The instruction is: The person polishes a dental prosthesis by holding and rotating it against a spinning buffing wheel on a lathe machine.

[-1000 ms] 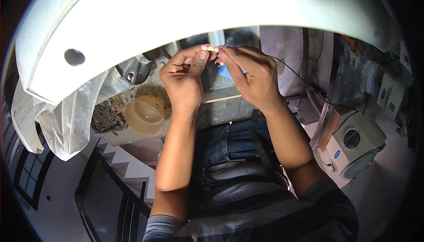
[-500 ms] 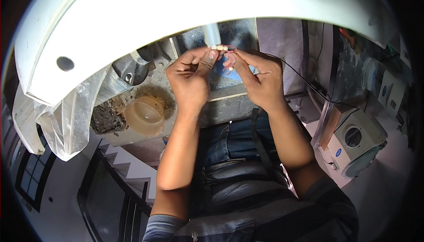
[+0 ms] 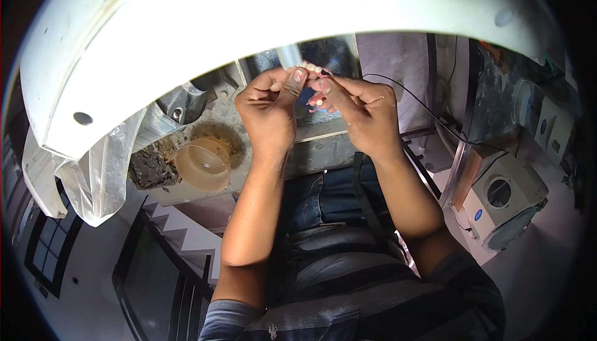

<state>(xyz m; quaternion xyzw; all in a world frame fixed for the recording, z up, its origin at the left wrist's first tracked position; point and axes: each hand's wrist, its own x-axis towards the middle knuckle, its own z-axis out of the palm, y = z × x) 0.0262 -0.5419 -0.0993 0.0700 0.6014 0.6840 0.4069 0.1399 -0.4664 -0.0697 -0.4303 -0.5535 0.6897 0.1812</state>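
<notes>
Between my two hands is a denture with pink gum and a row of cream teeth (image 3: 311,66), held below the white hood. My left hand (image 3: 268,106) pinches its left end, thumb on top. My right hand (image 3: 365,109) is closed on its right side with thumb and forefinger. A pink part with another pale tooth (image 3: 319,101) shows under the right thumb; whether it belongs to the same denture I cannot tell. Just beyond the teeth is a pale, blurred tube (image 3: 288,56).
A large bright white hood (image 3: 249,11) curves over the far side. Left of my hands are a grey metal machine (image 3: 180,109), a plastic bowl (image 3: 203,164), a dark lump (image 3: 152,168) and a clear plastic bag (image 3: 102,182). A beige machine (image 3: 507,191) stands at right; a black cable (image 3: 429,114) runs nearby.
The denture has turned slightly in my fingers, and the lower pink part has shifted left and down. Both hands keep their hold. The tube appears a little further left.
</notes>
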